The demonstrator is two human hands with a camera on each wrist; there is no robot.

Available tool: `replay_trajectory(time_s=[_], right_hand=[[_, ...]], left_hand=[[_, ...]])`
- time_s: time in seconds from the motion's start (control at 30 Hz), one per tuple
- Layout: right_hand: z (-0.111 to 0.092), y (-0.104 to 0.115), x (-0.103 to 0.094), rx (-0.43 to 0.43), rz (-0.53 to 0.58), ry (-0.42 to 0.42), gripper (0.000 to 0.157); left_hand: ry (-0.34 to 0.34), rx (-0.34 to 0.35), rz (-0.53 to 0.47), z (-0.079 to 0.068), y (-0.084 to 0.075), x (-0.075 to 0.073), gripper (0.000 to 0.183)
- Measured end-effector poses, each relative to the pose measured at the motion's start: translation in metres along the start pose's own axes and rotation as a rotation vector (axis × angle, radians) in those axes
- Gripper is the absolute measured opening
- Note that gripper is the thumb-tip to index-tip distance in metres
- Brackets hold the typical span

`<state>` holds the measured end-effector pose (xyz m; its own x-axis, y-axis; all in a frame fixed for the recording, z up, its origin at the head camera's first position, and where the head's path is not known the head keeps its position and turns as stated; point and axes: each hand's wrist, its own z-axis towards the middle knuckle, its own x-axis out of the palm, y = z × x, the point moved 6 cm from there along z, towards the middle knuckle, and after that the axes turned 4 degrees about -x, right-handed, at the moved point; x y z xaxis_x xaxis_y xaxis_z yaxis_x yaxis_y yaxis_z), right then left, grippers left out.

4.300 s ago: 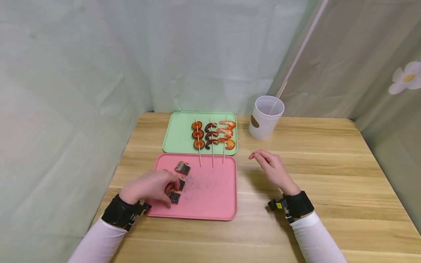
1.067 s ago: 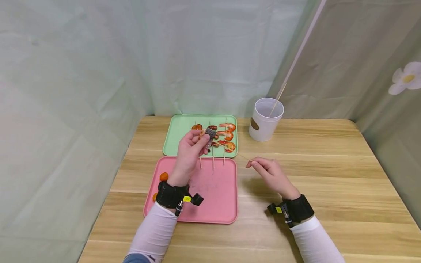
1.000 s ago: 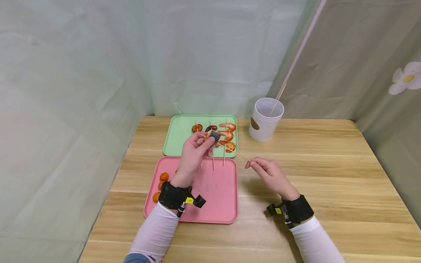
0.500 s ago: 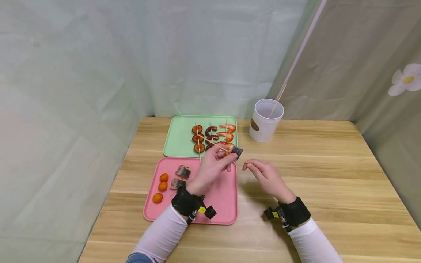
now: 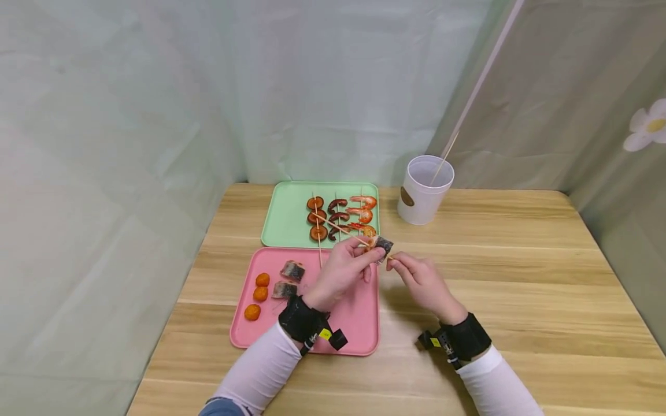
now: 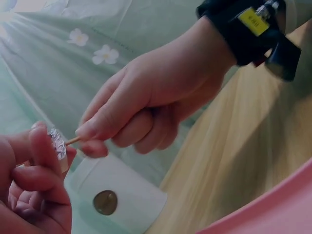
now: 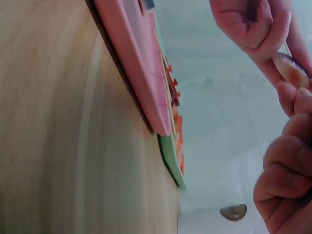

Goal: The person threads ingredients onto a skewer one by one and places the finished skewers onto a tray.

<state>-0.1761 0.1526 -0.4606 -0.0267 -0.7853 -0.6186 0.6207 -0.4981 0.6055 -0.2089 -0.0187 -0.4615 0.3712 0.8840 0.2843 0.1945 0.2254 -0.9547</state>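
Observation:
My left hand (image 5: 343,268) pinches a dark-skinned piece of fish (image 5: 384,245) between thumb and fingers, above the right edge of the pink tray (image 5: 359,332). A thin wooden skewer (image 5: 333,224) runs through the fish, its long free end pointing left over the green tray (image 5: 283,222). Just right of the fish, my right hand (image 5: 424,283) pinches the skewer's short end. In the left wrist view that end (image 6: 73,141) shows between the fish and my right fingertips. Two more fish pieces (image 5: 284,290) and three orange balls (image 5: 252,312) lie on the pink tray.
On the green tray lie skewers of brown round slices (image 5: 318,233), dark curled tentacle pieces (image 5: 338,217) and shrimp (image 5: 366,216), some handles reaching over the pink tray. A white bucket (image 5: 421,205) holding a skewer (image 5: 446,156) stands at the back. Curtains surround the wooden table (image 5: 520,289).
My left hand has taken a fish piece from the pink tray, brought it up onto the skewer and slid it right, close to my right hand. My right hand has kept its pinch.

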Motion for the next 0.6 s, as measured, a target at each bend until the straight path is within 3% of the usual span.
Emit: replay_trajectory(time_s=[0.2,0.33,0.6], right_hand=[[-0.0015,-0.0018,0.0017,-0.011,-0.048,-0.031,0.016],[-0.0028,-0.0026,0.0029,-0.007,-0.063,-0.030,0.017],[-0.0017,-0.0037,0.0053,0.005,0.005,0.004,0.017]], left_hand=[[-0.013,0.013,0.035,-0.0011,0.0021,0.0038,0.019],[-0.030,-0.023,0.053,-0.0010,0.0067,0.0015,0.021],[0.014,-0.044,0.124,0.0016,0.0037,-0.0040,0.026]])
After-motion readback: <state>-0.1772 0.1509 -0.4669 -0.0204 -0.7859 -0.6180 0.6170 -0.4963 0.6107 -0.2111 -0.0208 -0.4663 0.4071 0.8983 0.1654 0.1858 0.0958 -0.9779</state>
